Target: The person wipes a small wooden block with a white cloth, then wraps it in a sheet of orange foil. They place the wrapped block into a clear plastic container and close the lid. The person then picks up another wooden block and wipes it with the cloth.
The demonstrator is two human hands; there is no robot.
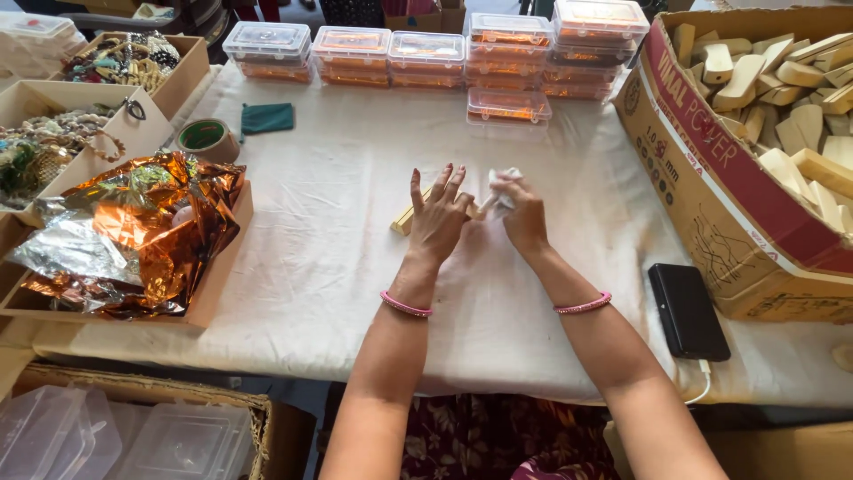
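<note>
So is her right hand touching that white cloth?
Touching. The head view shows the right hand with its fingers closed around the white cloth, which bunches out above them.

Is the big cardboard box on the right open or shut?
Open: the cardboard box has its top flaps up, and the pale wooden blocks inside it show.

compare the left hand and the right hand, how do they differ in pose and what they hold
The left hand is spread open, fingers up, resting on a pale wooden piece; the right hand is closed, pinching a white cloth. The left hand grips nothing, while the right hand holds the cloth. Both wear a pink bangle and hover over the white tablecloth.
</note>
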